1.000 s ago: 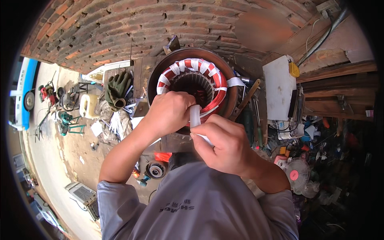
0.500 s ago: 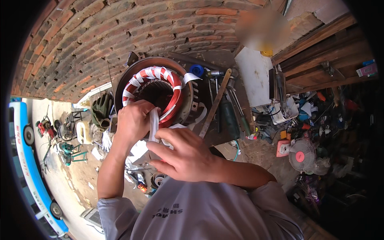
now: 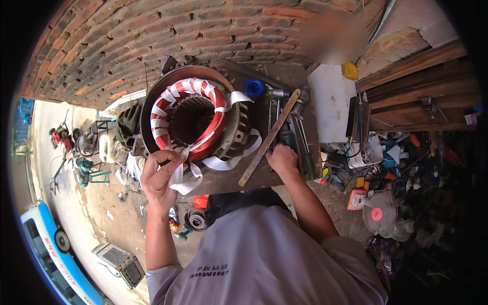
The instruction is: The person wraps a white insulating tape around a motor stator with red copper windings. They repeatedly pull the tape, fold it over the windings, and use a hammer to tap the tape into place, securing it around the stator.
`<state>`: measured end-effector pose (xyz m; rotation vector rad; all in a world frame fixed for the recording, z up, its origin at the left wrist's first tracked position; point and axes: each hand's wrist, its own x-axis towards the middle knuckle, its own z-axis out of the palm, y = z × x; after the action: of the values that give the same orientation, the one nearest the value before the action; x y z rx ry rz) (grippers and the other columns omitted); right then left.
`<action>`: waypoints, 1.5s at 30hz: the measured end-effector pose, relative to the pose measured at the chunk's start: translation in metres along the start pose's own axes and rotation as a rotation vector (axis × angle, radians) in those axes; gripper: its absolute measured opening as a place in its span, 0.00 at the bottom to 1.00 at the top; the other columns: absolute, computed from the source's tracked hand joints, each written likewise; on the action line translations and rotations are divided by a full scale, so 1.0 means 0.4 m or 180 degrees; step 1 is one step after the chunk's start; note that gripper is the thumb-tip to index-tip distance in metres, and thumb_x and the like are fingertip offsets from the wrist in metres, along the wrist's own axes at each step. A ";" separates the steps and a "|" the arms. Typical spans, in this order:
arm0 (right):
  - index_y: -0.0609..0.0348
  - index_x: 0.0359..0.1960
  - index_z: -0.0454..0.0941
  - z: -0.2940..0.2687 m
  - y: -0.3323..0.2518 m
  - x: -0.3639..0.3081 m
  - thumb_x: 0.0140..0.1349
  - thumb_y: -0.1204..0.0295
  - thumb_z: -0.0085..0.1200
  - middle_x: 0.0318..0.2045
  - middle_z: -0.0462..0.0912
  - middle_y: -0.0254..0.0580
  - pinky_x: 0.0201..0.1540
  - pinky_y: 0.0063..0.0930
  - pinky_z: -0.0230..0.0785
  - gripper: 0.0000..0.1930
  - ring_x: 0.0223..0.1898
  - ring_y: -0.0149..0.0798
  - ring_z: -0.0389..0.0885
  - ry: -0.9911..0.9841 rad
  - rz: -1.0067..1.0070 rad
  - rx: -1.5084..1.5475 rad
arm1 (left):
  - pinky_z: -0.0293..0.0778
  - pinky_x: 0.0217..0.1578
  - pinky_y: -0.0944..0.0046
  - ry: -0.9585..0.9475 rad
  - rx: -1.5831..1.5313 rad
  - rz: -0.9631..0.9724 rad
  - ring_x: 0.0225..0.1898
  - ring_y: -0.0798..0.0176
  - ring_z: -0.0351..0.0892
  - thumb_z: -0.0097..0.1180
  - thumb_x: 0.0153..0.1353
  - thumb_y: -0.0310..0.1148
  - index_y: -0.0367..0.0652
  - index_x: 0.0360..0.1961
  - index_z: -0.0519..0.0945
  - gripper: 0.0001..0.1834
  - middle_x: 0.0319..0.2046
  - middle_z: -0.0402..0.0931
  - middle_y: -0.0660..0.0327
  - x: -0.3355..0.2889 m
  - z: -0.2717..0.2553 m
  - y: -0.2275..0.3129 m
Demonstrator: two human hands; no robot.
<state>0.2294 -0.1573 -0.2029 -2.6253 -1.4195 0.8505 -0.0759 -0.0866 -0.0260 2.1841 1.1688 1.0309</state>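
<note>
A motor stator (image 3: 239,140) lies on the bench with its round opening up. Its ring of red copper wire (image 3: 216,129) is partly wrapped in white cloth tape (image 3: 193,87). At the ring's near edge, my left hand (image 3: 161,175) pinches the tape, and loose tape loops hang beside the fingers. My right hand (image 3: 283,158) rests among the tools to the right, over a dark green handle (image 3: 287,138). Its fingers are curled, and what they hold, if anything, is hidden. Between the stator and this hand lies a flat wooden strip (image 3: 269,137).
Behind the bench stands a brick wall (image 3: 223,38). A blue tape roll (image 3: 253,88), a hammer (image 3: 278,93) and a green-handled screwdriver (image 3: 308,165) lie right of the stator. A pale board (image 3: 333,104) is farther right. A fan (image 3: 378,211) stands amid floor clutter.
My right hand has left the tape by my left hand and moved right to the tools. My left hand has shifted slightly down, still on the tape, whose end now hangs in loops.
</note>
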 end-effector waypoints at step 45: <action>0.54 0.69 0.74 -0.780 -0.598 -0.074 0.65 0.81 0.54 0.25 0.81 0.53 0.33 0.41 0.73 0.28 0.25 0.48 0.81 -0.1352 -0.2100 -0.1323 | 0.57 0.36 0.64 0.0325 -0.0581 0.1247 0.30 0.69 0.72 0.71 0.38 0.39 0.49 0.34 0.90 0.17 0.31 0.79 0.74 -0.016 0.064 -0.094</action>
<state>0.1840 0.0264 0.1429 -1.9827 -2.6014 1.1332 -0.0770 -0.0730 -0.0700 2.2824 0.6642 1.3635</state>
